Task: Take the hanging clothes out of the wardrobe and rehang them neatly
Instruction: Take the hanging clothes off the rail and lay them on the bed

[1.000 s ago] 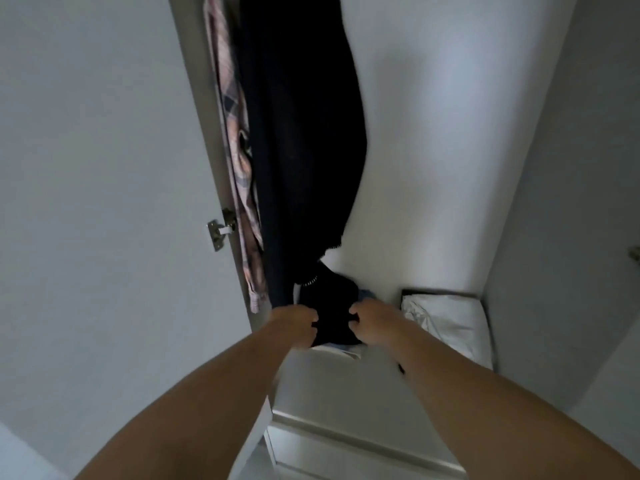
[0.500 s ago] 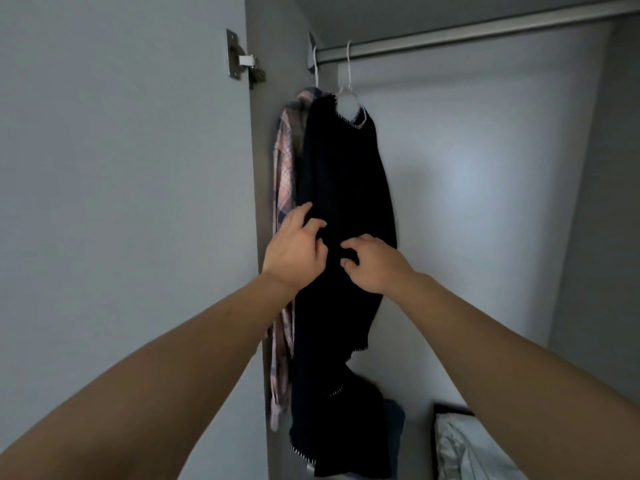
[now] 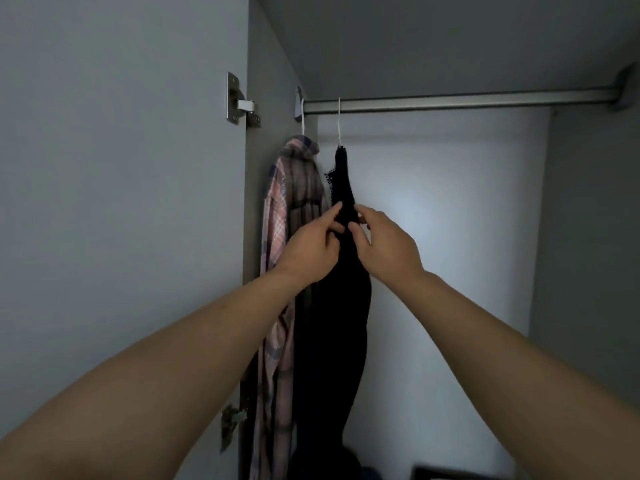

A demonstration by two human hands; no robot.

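A long black garment (image 3: pixel 332 341) hangs from a white hanger (image 3: pixel 339 123) on the metal rail (image 3: pixel 460 102) inside the wardrobe. To its left, a pink plaid shirt (image 3: pixel 294 188) hangs on a second white hanger (image 3: pixel 303 116) against the wardrobe's side wall. Both my hands are raised to the upper part of the black garment. My left hand (image 3: pixel 311 249) touches its left edge, index finger stretched out and the other fingers curled. My right hand (image 3: pixel 384 247) pinches the cloth on its right edge between thumb and fingertips.
The open wardrobe door (image 3: pixel 121 202) fills the left, with hinges (image 3: pixel 240 102) at top and lower down (image 3: pixel 231 424). Right of the black garment the rail carries nothing. A dark-edged box corner (image 3: pixel 460 472) shows at the bottom. The wardrobe's right wall (image 3: pixel 588 237) closes the space.
My view has tilted up from the wardrobe floor to the rail. Both hands have climbed from the garment's hem to near its shoulders. The garment now hangs edge-on and narrower.
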